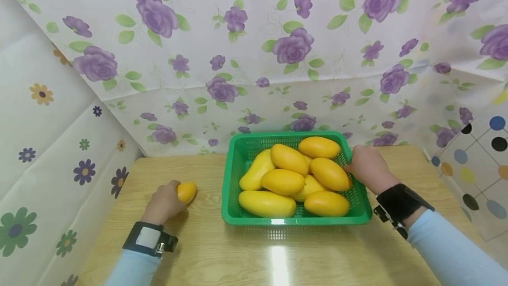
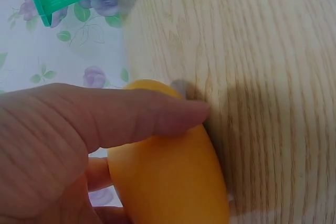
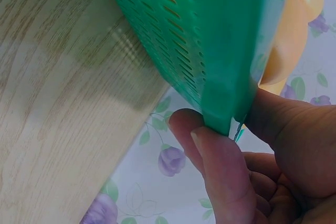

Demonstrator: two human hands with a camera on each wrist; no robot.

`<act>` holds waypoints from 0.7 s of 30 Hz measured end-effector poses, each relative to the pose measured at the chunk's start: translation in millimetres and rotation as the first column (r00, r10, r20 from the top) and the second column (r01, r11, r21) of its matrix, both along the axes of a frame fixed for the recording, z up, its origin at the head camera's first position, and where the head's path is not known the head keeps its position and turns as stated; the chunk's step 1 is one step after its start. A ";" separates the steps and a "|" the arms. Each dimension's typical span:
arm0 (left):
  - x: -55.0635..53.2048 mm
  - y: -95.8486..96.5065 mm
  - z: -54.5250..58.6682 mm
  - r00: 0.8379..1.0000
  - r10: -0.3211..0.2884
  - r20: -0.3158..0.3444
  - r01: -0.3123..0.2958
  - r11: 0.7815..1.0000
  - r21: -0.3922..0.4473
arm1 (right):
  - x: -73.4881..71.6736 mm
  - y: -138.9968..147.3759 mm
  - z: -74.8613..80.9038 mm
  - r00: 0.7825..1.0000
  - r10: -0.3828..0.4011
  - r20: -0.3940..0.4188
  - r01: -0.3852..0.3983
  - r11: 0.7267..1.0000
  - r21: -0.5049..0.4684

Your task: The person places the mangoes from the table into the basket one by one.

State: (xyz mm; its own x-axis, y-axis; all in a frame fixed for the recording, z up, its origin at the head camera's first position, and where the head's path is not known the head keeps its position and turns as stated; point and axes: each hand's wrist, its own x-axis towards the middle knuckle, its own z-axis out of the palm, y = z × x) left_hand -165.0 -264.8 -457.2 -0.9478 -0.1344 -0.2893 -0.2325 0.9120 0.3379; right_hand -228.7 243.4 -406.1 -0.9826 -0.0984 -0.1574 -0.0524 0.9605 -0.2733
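Observation:
My left hand point(image 1: 164, 203) grips a single yellow mango point(image 1: 187, 192) on the left part of the table. In the left wrist view the thumb lies across this mango point(image 2: 168, 177), with other fingers on its far side. A green plastic basket point(image 1: 295, 221) stands at the middle of the table, holding several yellow mangoes point(image 1: 283, 182) in a heap. My right hand point(image 1: 371, 167) pinches the basket's right rim. Seen from the right wrist, the thumb is on the inner side of the basket wall point(image 3: 226, 51) and fingers are on the outer side.
The wooden table point(image 1: 254, 255) has rounded back corners. Behind it hangs a white cloth with purple flowers point(image 1: 222, 89). A flower-patterned sheet point(image 1: 59, 144) borders the left side, and a dotted sheet point(image 1: 476, 167) the right.

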 end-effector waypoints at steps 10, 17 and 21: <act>1.8 -2.0 1.9 0.999 0.037 -0.012 -0.037 0.999 0.011 | -0.2 1.2 -1.5 1.000 0.013 -0.015 -0.013 1.000 0.002; -2.3 4.2 17.8 0.987 0.053 -0.150 -0.048 0.998 0.032 | 0.2 0.5 -0.7 1.000 0.017 -0.025 -0.017 1.000 -0.008; -6.0 12.7 33.7 0.967 0.034 -0.251 -0.027 0.999 0.029 | 0.4 1.1 -0.9 0.999 0.018 -0.030 -0.019 1.000 -0.014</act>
